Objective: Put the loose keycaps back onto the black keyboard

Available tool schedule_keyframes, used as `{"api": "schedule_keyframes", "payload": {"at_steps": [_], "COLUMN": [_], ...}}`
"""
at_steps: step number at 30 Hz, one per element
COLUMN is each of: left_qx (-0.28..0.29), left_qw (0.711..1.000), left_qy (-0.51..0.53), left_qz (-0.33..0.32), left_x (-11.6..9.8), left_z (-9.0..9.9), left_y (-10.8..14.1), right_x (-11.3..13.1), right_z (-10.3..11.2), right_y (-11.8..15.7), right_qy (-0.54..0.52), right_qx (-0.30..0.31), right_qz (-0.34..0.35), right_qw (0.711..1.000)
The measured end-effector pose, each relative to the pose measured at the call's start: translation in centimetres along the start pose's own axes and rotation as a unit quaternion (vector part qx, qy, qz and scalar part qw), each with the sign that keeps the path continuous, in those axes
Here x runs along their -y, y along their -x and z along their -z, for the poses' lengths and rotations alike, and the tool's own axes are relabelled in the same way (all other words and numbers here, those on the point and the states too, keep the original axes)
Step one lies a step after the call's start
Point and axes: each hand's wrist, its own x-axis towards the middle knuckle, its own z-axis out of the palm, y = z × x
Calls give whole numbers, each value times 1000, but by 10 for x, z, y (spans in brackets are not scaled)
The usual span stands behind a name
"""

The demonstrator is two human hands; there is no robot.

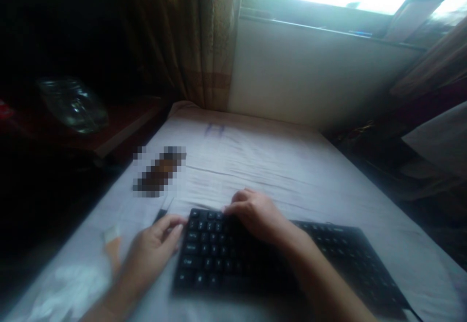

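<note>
The black keyboard (209,251) lies on the pale cloth (292,166) at the near part of the flat top, under the 2 hands. It should be light for its length and stiff overall, a hard plastic shell that might flex a little if lifted by only 1 end. The keys will probably give under pressure, so the slim rim looks the better hold: 1 hand at each short end, or fingers under the near and far edges. The smooth casing may slide easily over cloth.

In looks, it is a long, full-width board, dark all over, with rows of square keys and pale markings too blurred to read. A thin dark cable (415,313) shows by its near right corner.

The left hand (155,244) is at the left end, thumb and forefinger close together by the far left corner; I cannot tell whether they pinch the edge. A brush (112,246) with an orange handle lies to its left. Slightly farther off, the right hand (257,215) reaches across the keys, fingers bent at the far edge; its grip is hidden. The 2 hands are apart. Beyond the cloth stand a pale wall (310,69) and a curtain (204,35).
</note>
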Motion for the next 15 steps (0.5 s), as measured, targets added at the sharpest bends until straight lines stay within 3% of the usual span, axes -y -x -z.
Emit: {"api": "schedule_keyframes", "payload": {"at_steps": [7, 15], "left_qx": [-8, -18], "left_qw": [1000, 1000], "left_qy": [7, 2], "left_qz": [-11, -12], "left_x": [1, -5], "left_z": [0, 0], "left_y": [-1, 1], "right_x": [-6, 11], "right_z": [13, -5], "right_y": [14, -13], "right_qy": [19, 20], "right_qx": [27, 11], "right_qz": [-41, -3], "right_qw": [999, 1000]}}
